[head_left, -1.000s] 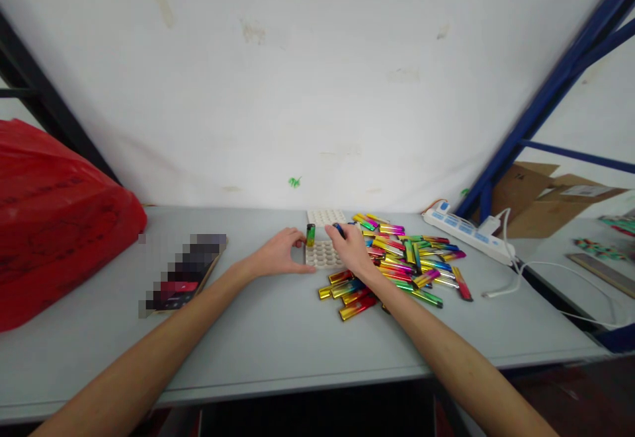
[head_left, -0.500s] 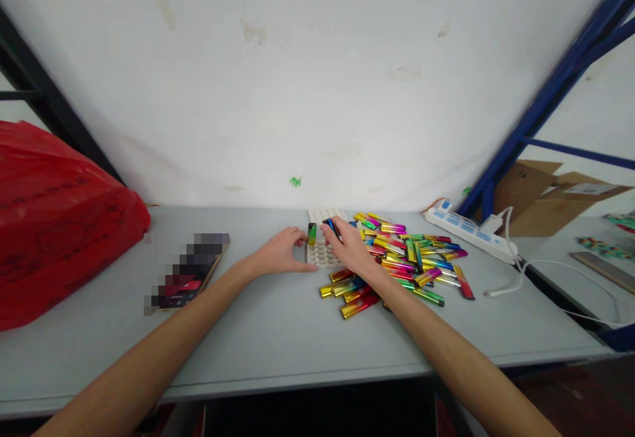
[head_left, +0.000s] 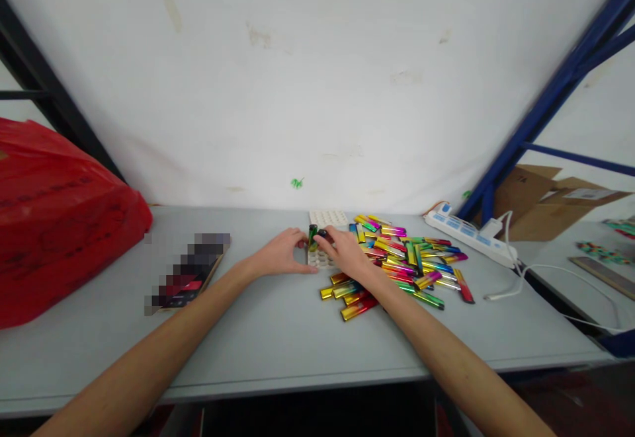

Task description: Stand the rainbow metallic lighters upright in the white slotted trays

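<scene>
"How do the hands stand?"

"Your left hand [head_left: 282,253] is spread, thumb and fingers apart at the near left edge of the white tray [head_left: 321,260], with nothing seen in its grip. Your right hand [head_left: 348,253] pinches a dark-topped lighter [head_left: 322,233] over that tray."

"Which way does the pinched one point?"

"Its dark end shows at the top of your grip. Your fingers hide the body, so you can't read its exact tilt."

"What is between the hands?"

"A glossy green lighter [head_left: 312,238] stands in the tray's left side, dark cap up, long axis close to vertical. The tray is pale and matte, pitted with rows of rounded holes."

"And beyond the right hand?"

"To its right, and partly hidden by your wrist, is a loose pile of lighters [head_left: 394,250]: slim, smooth bodies with a metallic sheen, gold running into red, green or pink. They lie on the smooth grey table [head_left: 278,338], long axes pointing many ways."
</scene>
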A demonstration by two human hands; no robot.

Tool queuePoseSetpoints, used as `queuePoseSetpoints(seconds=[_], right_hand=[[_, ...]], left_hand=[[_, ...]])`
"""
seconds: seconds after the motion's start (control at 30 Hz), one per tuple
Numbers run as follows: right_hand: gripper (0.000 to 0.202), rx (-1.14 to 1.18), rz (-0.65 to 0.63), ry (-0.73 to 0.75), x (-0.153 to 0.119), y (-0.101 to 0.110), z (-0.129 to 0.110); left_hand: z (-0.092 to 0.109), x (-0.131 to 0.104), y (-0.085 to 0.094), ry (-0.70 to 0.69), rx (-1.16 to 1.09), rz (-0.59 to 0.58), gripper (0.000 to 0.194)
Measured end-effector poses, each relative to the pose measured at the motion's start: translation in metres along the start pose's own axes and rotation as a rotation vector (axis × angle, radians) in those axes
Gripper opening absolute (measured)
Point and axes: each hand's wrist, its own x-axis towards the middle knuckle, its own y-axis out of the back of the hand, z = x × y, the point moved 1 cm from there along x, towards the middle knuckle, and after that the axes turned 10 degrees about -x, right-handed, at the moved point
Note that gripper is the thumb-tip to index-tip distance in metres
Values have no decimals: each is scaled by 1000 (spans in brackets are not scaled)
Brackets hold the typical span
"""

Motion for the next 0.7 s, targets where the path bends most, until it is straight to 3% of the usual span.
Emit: queuePoseSetpoints(seconds=[0.27,0.43,0.57,0.7], right_hand=[[41,-387,-44,56,3,3,-9],[39,-374,-32,51,1,11,-1],[32,-430,34,-85,-1,26,25],[29,-556,-50,-331,-7,34,59]], left_hand=[[-1,1,-1,-17,34,-20,65],[-2,1,0,-7,36,-17,64],[-1,1,1,-10,29,-19,66],[0,0,1,5,29,-29,67]])
